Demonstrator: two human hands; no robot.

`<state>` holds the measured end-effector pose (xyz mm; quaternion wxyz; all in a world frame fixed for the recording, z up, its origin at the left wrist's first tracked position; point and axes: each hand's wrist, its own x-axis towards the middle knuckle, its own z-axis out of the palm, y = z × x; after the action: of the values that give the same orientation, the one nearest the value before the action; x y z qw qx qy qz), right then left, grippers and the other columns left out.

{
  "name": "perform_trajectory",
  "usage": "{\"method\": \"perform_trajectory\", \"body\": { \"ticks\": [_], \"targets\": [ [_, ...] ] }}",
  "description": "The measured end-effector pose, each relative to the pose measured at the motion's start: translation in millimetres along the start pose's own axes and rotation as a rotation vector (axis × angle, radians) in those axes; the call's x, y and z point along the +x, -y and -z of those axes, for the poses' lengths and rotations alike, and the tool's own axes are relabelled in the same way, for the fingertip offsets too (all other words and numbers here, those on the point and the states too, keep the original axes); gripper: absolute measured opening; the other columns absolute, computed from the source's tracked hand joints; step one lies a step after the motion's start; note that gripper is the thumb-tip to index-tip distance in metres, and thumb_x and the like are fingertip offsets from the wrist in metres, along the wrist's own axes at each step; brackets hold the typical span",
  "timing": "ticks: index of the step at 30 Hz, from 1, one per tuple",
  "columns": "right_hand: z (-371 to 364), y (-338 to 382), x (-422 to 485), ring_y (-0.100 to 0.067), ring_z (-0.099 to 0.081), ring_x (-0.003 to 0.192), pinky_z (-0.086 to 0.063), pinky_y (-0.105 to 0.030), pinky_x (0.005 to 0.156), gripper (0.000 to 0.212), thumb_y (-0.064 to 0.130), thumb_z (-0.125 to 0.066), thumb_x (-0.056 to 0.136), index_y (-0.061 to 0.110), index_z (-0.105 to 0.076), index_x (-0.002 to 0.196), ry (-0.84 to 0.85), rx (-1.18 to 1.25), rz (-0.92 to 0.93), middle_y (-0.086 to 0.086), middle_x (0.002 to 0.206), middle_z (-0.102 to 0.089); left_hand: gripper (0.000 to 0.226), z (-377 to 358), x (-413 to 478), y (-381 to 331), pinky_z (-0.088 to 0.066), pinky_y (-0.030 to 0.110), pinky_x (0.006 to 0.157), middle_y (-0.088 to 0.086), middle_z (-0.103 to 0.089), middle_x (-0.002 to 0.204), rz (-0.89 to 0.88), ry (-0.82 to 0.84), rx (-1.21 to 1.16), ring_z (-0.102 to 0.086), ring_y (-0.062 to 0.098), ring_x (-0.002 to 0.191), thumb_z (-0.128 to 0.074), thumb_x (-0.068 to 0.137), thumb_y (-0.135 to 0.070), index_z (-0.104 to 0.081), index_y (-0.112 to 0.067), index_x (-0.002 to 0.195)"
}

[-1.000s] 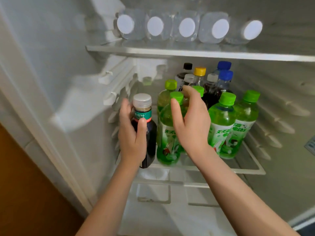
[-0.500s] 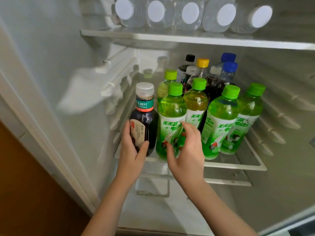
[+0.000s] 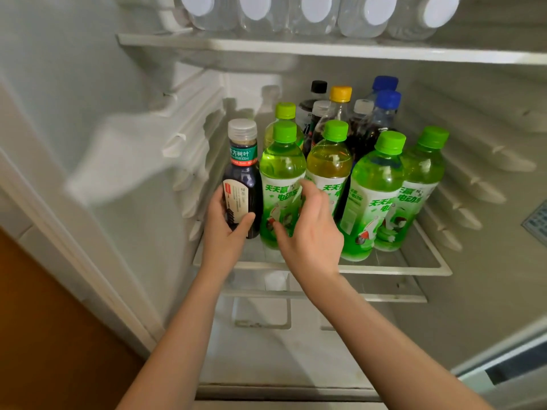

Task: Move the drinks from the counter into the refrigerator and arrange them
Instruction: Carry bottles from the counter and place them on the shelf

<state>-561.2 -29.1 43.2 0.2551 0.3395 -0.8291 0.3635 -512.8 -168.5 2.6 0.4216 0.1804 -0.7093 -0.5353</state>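
A dark tea bottle with a clear cap stands upright at the front left of the middle fridge shelf. My left hand grips its lower body, thumb across the label. Right beside it stands a green-capped bottle of green drink, and my right hand curls round its lower half. Several more green-capped bottles fill the front row to the right.
Behind the front row stand dark, yellow-capped and blue-capped bottles. Water bottles lie on the glass shelf above. The fridge's left wall is close to the tea bottle. A lower shelf sits beneath.
My left hand slid down from the tea bottle's neck to its lower body as the bottle settled on the shelf. My right hand dropped from the bottle tops to the green bottle's lower half.
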Motion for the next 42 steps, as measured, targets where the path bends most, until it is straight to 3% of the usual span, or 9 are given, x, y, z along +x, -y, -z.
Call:
{"method": "perform_trajectory", "body": {
  "ticks": [6, 11, 15, 18, 23, 26, 30, 38, 42],
  "targets": [
    [0.1, -5.5, -3.1, -0.027, -0.065, 0.097, -0.050, -0.030, 0.047, 0.059, 0.022, -0.078, 0.075, 0.002, -0.053, 0.124, 0.023, -0.046, 0.035, -0.011, 0.124, -0.057, 0.067, -0.9, -1.9, 0.3, -0.041, 0.045, 0.106, -0.003, -0.050, 0.134, 0.001, 0.007, 0.017, -0.049, 0.011, 0.125, -0.066, 0.075, -0.023, -0.036, -0.032, 0.135],
    [5.9, -12.4, -12.5, -0.030, -0.053, 0.120, -0.057, -0.040, 0.075, 0.055, 0.013, -0.069, 0.082, 0.002, -0.047, 0.131, 0.120, 0.015, 0.067, -0.013, 0.142, -0.044, 0.068, -0.2, -3.8, -0.5, -0.041, 0.046, 0.106, 0.000, -0.049, 0.138, -0.017, 0.051, 0.024, -0.046, 0.014, 0.128, -0.064, 0.079, -0.018, -0.035, -0.023, 0.141],
    [23.1, -19.0, -32.2, -0.023, -0.064, 0.098, -0.055, -0.037, 0.072, 0.047, 0.012, -0.067, 0.082, 0.004, -0.052, 0.126, 0.189, 0.103, 0.106, -0.011, 0.141, -0.044, 0.061, 0.7, -16.0, -5.8, -0.044, 0.044, 0.102, 0.001, -0.054, 0.133, -0.073, 0.031, 0.108, -0.049, 0.014, 0.124, -0.061, 0.081, -0.007, -0.041, -0.015, 0.138],
    [41.7, -29.3, -55.7, -0.016, -0.064, 0.085, -0.055, -0.040, 0.067, 0.037, 0.010, -0.065, 0.083, 0.005, -0.057, 0.119, 0.207, 0.150, 0.087, -0.008, 0.130, -0.052, 0.056, -0.6, -44.9, -8.4, -0.039, 0.042, 0.107, -0.004, -0.046, 0.138, -0.098, -0.111, 0.156, -0.044, 0.011, 0.128, -0.060, 0.082, -0.013, -0.044, -0.011, 0.136],
    [75.0, -54.2, -105.8, -0.007, -0.061, 0.075, -0.054, -0.040, 0.062, 0.024, 0.006, -0.062, 0.082, 0.009, -0.064, 0.106, 0.187, 0.128, -0.045, -0.001, 0.102, -0.062, 0.032, -4.7, -109.8, 3.2, -0.046, 0.048, 0.095, -0.001, -0.053, 0.117, -0.352, -0.167, 0.183, -0.053, 0.023, 0.111, -0.056, 0.088, -0.013, -0.053, -0.007, 0.119],
    [90.2, -71.3, -144.8, -0.003, -0.056, 0.071, -0.052, -0.032, 0.063, 0.021, 0.008, -0.059, 0.083, 0.010, -0.066, 0.102, 0.157, 0.063, -0.162, 0.004, 0.093, -0.064, 0.025, -18.4, -145.8, 15.1, -0.044, 0.034, 0.092, -0.002, -0.054, 0.110, -0.367, -0.039, 0.165, -0.052, 0.015, 0.103, -0.053, 0.088, -0.016, -0.054, -0.014, 0.113],
    [108.4, -90.1, -201.8, 0.001, -0.053, 0.071, -0.048, -0.017, 0.067, 0.019, 0.008, -0.058, 0.083, 0.012, -0.067, 0.100, 0.197, 0.013, -0.338, 0.007, 0.089, -0.066, 0.018, -43.7, -190.3, 32.9, -0.046, 0.032, 0.083, -0.011, -0.056, 0.102, -0.240, 0.257, 0.056, -0.056, 0.013, 0.092, -0.050, 0.091, -0.020, -0.057, -0.013, 0.106],
    [156.8, -121.9, -332.9, -0.010, -0.062, 0.078, -0.050, -0.027, 0.072, 0.020, 0.015, -0.057, 0.087, 0.024, -0.065, 0.103, 0.395, -0.052, -0.916, 0.014, 0.085, -0.064, 0.015, -86.0, -277.3, 61.7, -0.046, 0.024, 0.086, -0.009, -0.065, 0.102, 0.176, 1.067, 0.263, -0.061, 0.011, 0.099, -0.056, 0.094, -0.013, -0.068, -0.014, 0.103],
    [183.8, -123.5, -420.3, -0.016, -0.062, 0.087, -0.045, -0.026, 0.076, 0.022, 0.022, -0.054, 0.090, 0.024, -0.062, 0.111, 0.557, -0.158, -1.170, 0.010, 0.091, -0.061, 0.018, -96.5, -337.6, 67.5, -0.043, 0.025, 0.085, -0.002, -0.063, 0.104, 0.363, 1.329, 0.404, -0.055, 0.011, 0.092, -0.053, 0.095, -0.020, -0.066, -0.015, 0.107]
  ]
}}
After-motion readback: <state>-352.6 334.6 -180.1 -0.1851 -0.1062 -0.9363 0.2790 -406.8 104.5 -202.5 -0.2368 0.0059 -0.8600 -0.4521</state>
